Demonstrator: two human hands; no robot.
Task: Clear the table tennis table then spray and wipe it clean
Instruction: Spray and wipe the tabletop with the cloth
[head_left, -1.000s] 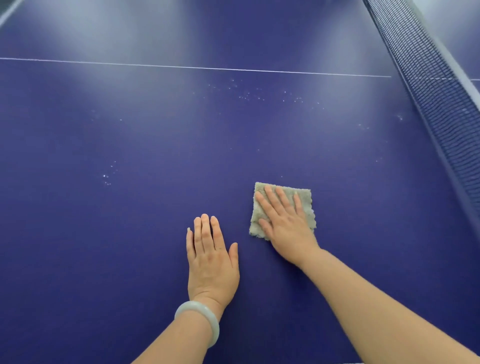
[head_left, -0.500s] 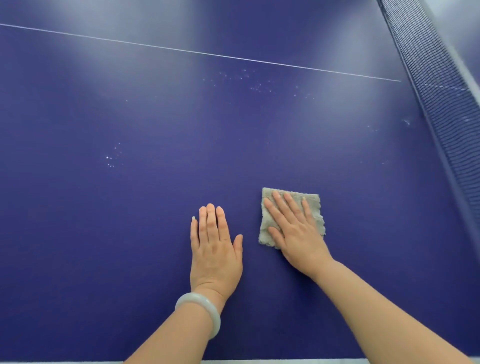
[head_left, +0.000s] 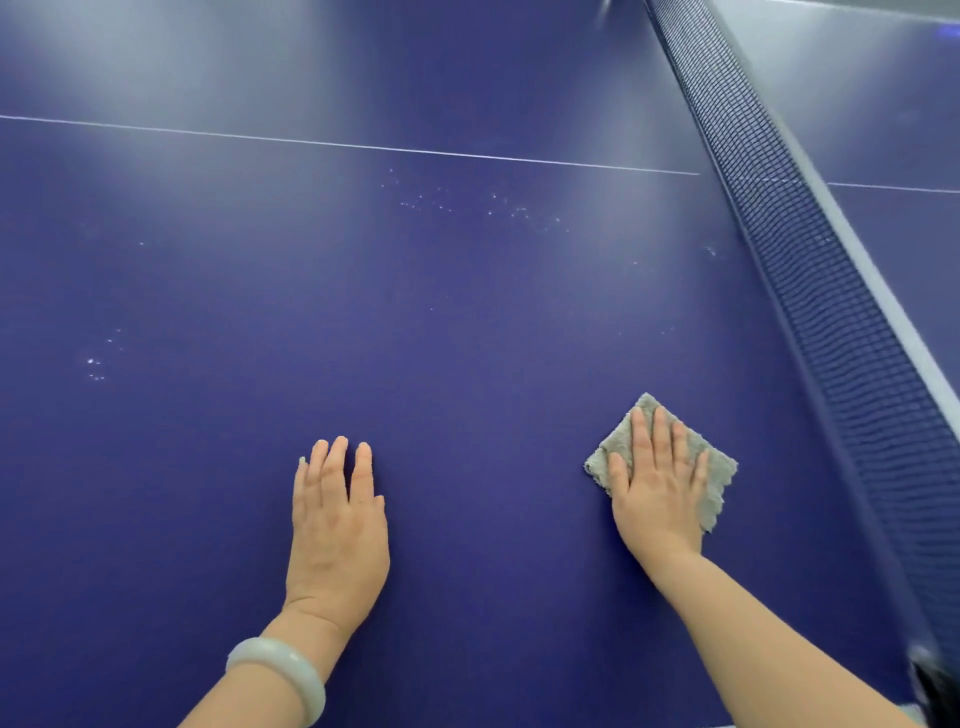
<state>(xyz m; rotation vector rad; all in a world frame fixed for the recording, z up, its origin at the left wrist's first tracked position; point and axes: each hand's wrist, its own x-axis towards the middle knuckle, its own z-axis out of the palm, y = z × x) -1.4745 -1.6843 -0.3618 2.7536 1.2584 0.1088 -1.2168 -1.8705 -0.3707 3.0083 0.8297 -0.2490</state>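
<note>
Right hand (head_left: 657, 493) lay flat on grey cloth (head_left: 711, 467), fingers straight, slightly spread. Left hand (head_left: 337, 530) at its 9 o'clock, flat on blue table (head_left: 467, 338), fingers nearly together.

head view: worn on person's head, looks forward and down, close over blue table (head_left: 467, 322)
right edge: net (head_left: 831, 291) runs near-right to far
shared views: single camera only

Right hand (head_left: 658, 499) presses cloth (head_left: 714, 467) on table (head_left: 467, 322).
</note>
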